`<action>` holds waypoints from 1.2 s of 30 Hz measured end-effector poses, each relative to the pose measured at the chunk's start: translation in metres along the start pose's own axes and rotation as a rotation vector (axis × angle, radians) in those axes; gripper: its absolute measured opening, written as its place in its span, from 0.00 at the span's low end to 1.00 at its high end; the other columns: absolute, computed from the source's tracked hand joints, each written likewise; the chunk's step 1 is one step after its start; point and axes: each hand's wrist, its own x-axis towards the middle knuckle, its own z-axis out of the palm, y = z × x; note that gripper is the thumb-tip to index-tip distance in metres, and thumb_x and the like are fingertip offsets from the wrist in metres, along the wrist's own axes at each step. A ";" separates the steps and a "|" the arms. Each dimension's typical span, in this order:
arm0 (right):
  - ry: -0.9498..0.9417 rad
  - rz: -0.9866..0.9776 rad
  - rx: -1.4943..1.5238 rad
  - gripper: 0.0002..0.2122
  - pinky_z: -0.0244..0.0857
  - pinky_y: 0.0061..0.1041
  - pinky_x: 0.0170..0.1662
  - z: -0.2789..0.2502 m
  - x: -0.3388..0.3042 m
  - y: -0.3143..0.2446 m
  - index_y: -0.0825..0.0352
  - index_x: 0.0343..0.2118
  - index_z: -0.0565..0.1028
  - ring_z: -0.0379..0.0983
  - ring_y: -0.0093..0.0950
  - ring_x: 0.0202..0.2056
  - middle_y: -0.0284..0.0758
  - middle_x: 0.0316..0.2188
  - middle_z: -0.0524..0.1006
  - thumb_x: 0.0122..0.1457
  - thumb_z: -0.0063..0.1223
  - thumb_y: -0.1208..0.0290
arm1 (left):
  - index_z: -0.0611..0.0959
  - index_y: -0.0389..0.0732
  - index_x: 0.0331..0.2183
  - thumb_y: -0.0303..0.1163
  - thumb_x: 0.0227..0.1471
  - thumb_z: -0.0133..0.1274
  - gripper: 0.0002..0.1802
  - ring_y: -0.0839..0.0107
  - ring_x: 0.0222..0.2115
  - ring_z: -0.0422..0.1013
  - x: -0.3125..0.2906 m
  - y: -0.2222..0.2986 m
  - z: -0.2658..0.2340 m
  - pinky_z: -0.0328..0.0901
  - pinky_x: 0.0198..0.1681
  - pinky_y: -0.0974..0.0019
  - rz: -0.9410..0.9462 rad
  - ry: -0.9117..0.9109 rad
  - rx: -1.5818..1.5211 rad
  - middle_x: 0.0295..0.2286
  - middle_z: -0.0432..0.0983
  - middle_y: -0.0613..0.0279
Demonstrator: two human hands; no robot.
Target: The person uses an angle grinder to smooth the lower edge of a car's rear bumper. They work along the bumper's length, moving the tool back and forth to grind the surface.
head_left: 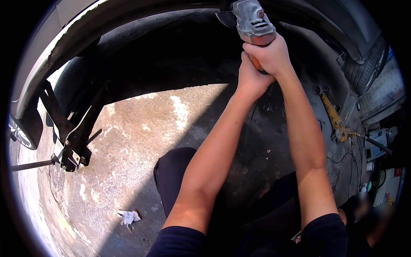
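Both arms reach up to the top of the head view, and my hands are closed one against the other around an angle grinder [256,22]. It has a grey metal head, an orange body and a dark round guard or disc at its left side. My right hand [272,55] wraps the body just below the head. Lower down, my left hand [252,79] grips the rear part, mostly covering it. The grinder is held up at the dark edge of a vehicle body [141,7]; whether the disc touches it I cannot tell.
A black scissor-type jack [72,145] stands under the vehicle at left. At right are a yellow floor jack [336,115], a tyre [367,70] and a cable on the concrete floor [145,124]. A crumpled white glove or rag [128,217] lies lower left. Another person [364,214] is at lower right.
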 end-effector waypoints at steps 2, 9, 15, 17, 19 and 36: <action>0.002 0.003 0.000 0.23 0.73 0.28 0.43 0.002 0.002 -0.003 0.71 0.40 0.79 0.79 0.29 0.36 0.38 0.35 0.83 0.42 0.70 0.63 | 0.64 0.33 0.51 0.36 0.33 0.75 0.48 0.53 0.52 0.73 0.004 -0.005 -0.001 0.67 0.55 0.59 0.035 0.012 -0.008 0.49 0.73 0.44; 0.003 0.021 0.016 0.23 0.73 0.28 0.44 0.005 0.001 0.002 0.71 0.41 0.79 0.80 0.30 0.37 0.38 0.36 0.83 0.42 0.69 0.63 | 0.63 0.33 0.54 0.35 0.33 0.75 0.50 0.55 0.53 0.72 0.002 -0.003 -0.004 0.66 0.56 0.59 0.002 -0.011 0.028 0.50 0.72 0.45; -0.003 -0.025 -0.015 0.22 0.72 0.28 0.45 0.008 0.002 -0.005 0.70 0.42 0.79 0.80 0.29 0.37 0.38 0.36 0.83 0.44 0.69 0.65 | 0.61 0.35 0.58 0.32 0.33 0.75 0.54 0.58 0.55 0.70 0.007 -0.002 -0.004 0.64 0.58 0.60 0.047 -0.015 -0.068 0.53 0.70 0.47; 0.002 -0.018 -0.034 0.23 0.73 0.29 0.45 0.007 0.002 -0.007 0.70 0.42 0.79 0.81 0.32 0.38 0.39 0.36 0.83 0.42 0.70 0.63 | 0.61 0.35 0.58 0.32 0.33 0.75 0.54 0.58 0.55 0.69 0.007 -0.003 -0.004 0.64 0.58 0.60 0.047 -0.016 -0.041 0.54 0.70 0.47; 0.005 -0.009 -0.041 0.26 0.75 0.31 0.45 0.007 0.001 -0.007 0.70 0.41 0.79 0.82 0.35 0.39 0.41 0.37 0.84 0.39 0.72 0.59 | 0.60 0.35 0.58 0.31 0.33 0.75 0.54 0.58 0.56 0.69 0.007 -0.004 -0.005 0.64 0.58 0.60 0.053 -0.021 -0.028 0.54 0.70 0.47; -0.018 0.019 -0.040 0.27 0.75 0.31 0.45 0.016 0.003 -0.015 0.69 0.42 0.79 0.82 0.37 0.39 0.42 0.37 0.83 0.39 0.72 0.59 | 0.60 0.36 0.59 0.32 0.33 0.74 0.55 0.55 0.56 0.69 0.008 -0.007 -0.015 0.64 0.58 0.59 0.015 -0.021 0.029 0.54 0.70 0.46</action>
